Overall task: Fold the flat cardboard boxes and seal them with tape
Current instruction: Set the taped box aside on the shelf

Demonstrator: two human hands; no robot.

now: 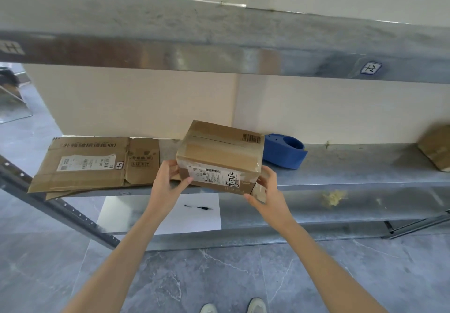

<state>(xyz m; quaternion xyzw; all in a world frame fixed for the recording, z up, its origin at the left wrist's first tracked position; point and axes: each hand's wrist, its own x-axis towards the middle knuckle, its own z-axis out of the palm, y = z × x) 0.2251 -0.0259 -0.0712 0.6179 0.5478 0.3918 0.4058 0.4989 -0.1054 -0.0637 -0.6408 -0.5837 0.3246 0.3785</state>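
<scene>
Two hands on one box here. The left hand [168, 181] grips the left end of the folded box [219, 156], thumb laid across the front face beside the white label, fingers wrapped round the side. The right hand [267, 190] clasps the lower right corner, thumb underneath, fingers curled up the end panel. The box is closed, one strip of tape along its top seam, one printed barcode on top. It sits tilted at the front edge of the middle shelf [353, 166], poking out past it; resting or lifted, I cannot tell.

Just left, touching the box, lies flat cardboard [97, 164], with a second flat layer peeking out under it. Right behind the box is one blue tape dispenser [285, 151]. Far right, well apart, one second box [435, 147] is cut off by the frame.

Down on the lower shelf: one sheet of paper [175, 215], one pen [198, 207] on it. On the floor, two shoes [255, 305].
</scene>
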